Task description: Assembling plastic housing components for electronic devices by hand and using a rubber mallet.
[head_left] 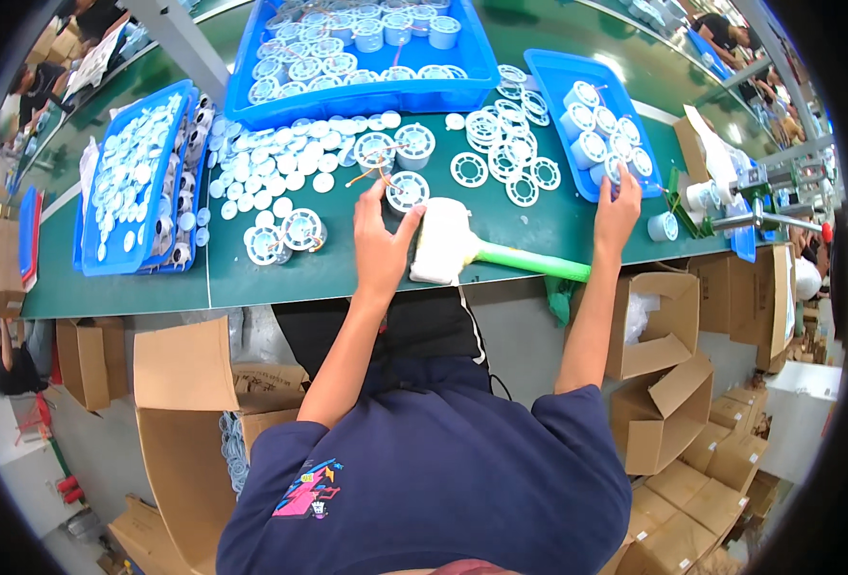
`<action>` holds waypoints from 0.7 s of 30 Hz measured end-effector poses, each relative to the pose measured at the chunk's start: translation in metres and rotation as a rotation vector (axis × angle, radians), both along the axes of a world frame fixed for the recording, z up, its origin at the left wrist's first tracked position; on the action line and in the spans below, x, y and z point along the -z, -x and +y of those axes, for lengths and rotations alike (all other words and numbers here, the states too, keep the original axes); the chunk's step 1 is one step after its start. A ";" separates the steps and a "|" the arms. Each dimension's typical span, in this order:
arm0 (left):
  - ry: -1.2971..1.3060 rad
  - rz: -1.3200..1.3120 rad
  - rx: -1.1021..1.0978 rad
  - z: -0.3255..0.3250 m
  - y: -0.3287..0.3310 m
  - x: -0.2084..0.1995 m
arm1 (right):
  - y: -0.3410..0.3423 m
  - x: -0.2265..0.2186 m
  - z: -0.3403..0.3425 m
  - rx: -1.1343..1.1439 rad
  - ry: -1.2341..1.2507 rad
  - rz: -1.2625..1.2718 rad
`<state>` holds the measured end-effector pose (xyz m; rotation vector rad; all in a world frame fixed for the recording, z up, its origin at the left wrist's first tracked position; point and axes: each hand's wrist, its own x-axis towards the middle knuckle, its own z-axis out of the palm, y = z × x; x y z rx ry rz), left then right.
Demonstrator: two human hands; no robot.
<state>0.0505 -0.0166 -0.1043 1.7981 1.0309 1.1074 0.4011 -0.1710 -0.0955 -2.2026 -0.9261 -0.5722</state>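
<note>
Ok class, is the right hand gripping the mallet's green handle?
No, the mallet lies on the green table while the right hand is at the blue tray.

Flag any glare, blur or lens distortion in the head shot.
Head view: green tabletop gently bowed along its front edge, frame sides black; head view, upper right: glare on the green surface beyond the shallow blue plastic tray; head view, mid-frame: bare left hand and bare right hand fairly sharp.

One head-worn fisheye over there, aimed steeply down and forward past the shirt [434, 460], near left hand [383, 240], right hand [618, 213] and table [252, 287].
</note>
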 end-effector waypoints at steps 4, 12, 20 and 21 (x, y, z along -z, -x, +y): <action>-0.007 0.052 0.014 -0.013 0.022 -0.001 | 0.030 -0.021 0.000 0.103 -0.113 -0.226; 0.060 -0.028 0.042 -0.020 0.035 -0.007 | 0.138 -0.038 0.083 -0.626 0.071 0.260; -0.169 0.012 0.153 -0.023 0.057 -0.003 | 0.129 -0.005 0.191 -0.507 0.438 -0.174; -0.175 0.033 0.165 -0.024 0.058 0.001 | 0.126 0.002 0.196 -0.500 0.434 -0.212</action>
